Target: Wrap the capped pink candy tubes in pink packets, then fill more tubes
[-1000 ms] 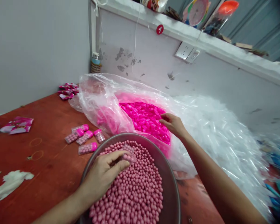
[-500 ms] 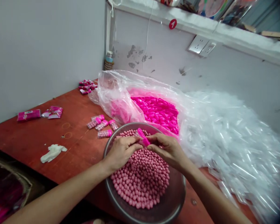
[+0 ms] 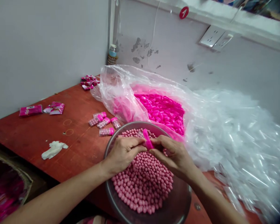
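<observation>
Over the grey bowl [image 3: 185, 199] heaped with pink beads [image 3: 140, 177], both of my hands meet fingertip to fingertip. My left hand [image 3: 124, 153] pinches a small clear plastic tube [image 3: 140, 134], mostly covered by the fingers. A bright pink cap [image 3: 147, 139] is at the tube's end, pinched by my right hand [image 3: 171, 153]. Whether the cap is fully seated, I cannot tell. Left of the bowl lie several capped tubes of beads [image 3: 106, 132]. Behind it, an open plastic bag [image 3: 121, 82] holds many loose pink caps [image 3: 163, 112].
A large heap of clear tubes [image 3: 238, 140] covers the right side of the red table [image 3: 81, 155]. Pink packets [image 3: 30, 110] and a crumpled white scrap [image 3: 54, 149] lie at left. A bottle [image 3: 112, 51] stands in the corner. A box [image 3: 29, 186] sits below the table's edge.
The view has tilted down and shifted slightly left. My hands stay together over the bowl, and the pink cap between them has turned a little more upright.
</observation>
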Demonstrator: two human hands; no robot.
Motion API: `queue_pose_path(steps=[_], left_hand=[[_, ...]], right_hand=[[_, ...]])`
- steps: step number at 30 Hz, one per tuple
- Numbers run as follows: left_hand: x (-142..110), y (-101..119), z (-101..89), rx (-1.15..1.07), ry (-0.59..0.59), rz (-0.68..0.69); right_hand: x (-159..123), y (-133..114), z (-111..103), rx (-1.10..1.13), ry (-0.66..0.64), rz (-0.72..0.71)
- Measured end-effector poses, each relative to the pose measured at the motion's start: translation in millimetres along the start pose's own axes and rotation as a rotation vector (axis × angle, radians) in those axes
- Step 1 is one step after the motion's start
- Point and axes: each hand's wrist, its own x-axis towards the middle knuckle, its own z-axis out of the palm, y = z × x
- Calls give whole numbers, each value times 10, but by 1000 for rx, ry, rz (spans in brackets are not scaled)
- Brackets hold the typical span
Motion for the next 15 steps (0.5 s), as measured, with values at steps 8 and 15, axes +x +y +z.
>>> queue_pose_path(steps=[8,15], left_hand=[[-52,-92,38,384,-69,224],[-86,-63,55,400,-139,258]], right_hand=[[-29,63,97,-184,-60,-156],[-122,-6,17,-157,-131,-133]])
